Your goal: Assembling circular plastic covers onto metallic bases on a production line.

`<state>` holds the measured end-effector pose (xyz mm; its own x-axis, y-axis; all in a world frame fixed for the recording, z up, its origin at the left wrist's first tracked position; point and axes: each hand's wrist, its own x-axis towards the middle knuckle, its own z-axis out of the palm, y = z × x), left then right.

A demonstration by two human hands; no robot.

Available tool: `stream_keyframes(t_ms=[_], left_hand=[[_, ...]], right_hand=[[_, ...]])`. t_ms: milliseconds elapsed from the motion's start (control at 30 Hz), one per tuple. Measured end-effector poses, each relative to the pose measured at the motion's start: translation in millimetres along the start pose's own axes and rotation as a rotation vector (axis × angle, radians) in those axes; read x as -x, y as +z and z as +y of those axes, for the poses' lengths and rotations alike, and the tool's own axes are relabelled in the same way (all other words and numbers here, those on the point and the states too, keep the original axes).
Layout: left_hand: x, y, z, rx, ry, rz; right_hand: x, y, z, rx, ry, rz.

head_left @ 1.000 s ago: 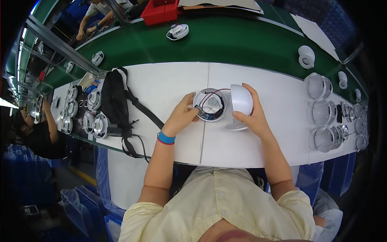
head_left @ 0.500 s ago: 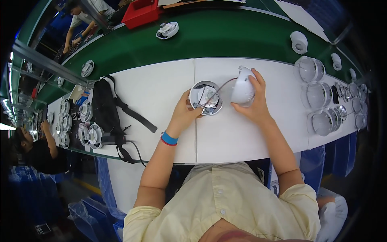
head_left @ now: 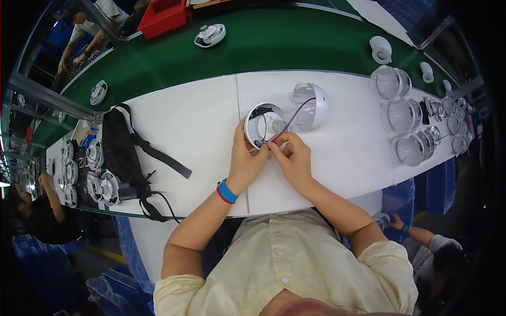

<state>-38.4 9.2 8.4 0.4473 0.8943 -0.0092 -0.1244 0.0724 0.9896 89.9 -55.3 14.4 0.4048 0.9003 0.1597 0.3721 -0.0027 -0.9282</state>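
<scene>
My left hand (head_left: 246,166) grips the near left edge of a white round housing (head_left: 250,125), tilted so that its open side faces right; wires and a white round part (head_left: 274,124) show inside. At the housing's lower rim my right hand (head_left: 294,162) pinches a dark red cable (head_left: 298,114) between thumb and fingertips, close to my left thumb. From there the cable runs up into a white dome shell (head_left: 320,108), which rests on its side on the white table (head_left: 211,110). My fingers hide the cable's end.
A black strapped bag (head_left: 120,145) lies left, beside several white round units (head_left: 109,187). Clear round covers (head_left: 400,115) stand in stacks at right. Beyond the table, a green belt (head_left: 263,45) carries another white unit (head_left: 210,36) and a red bin (head_left: 163,18). Other people work nearby.
My right hand has put the dome shell down on the table and moved left to the cable at the housing. The housing is now tilted in my left hand. The whole view has shifted slightly.
</scene>
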Motion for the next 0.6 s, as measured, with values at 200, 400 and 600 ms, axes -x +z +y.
stream_keyframes(t_ms=[200, 400, 600], left_hand=[[-1.6, -11.3, -13.2, 0.095, 0.003, -0.029], [-2.7, -7.1, -15.9, 0.068, 0.050, -0.020], [-12.2, -8.9, -18.7, 0.105, 0.051, -0.021]], right_hand=[[-10.1, -6.3, -6.3, 0.199, -0.112, -0.027], [-23.7, -16.8, 1.4, 0.703, -0.707, -0.004], [-35.8, -23.1, -0.2, 0.651, -0.755, -0.063]])
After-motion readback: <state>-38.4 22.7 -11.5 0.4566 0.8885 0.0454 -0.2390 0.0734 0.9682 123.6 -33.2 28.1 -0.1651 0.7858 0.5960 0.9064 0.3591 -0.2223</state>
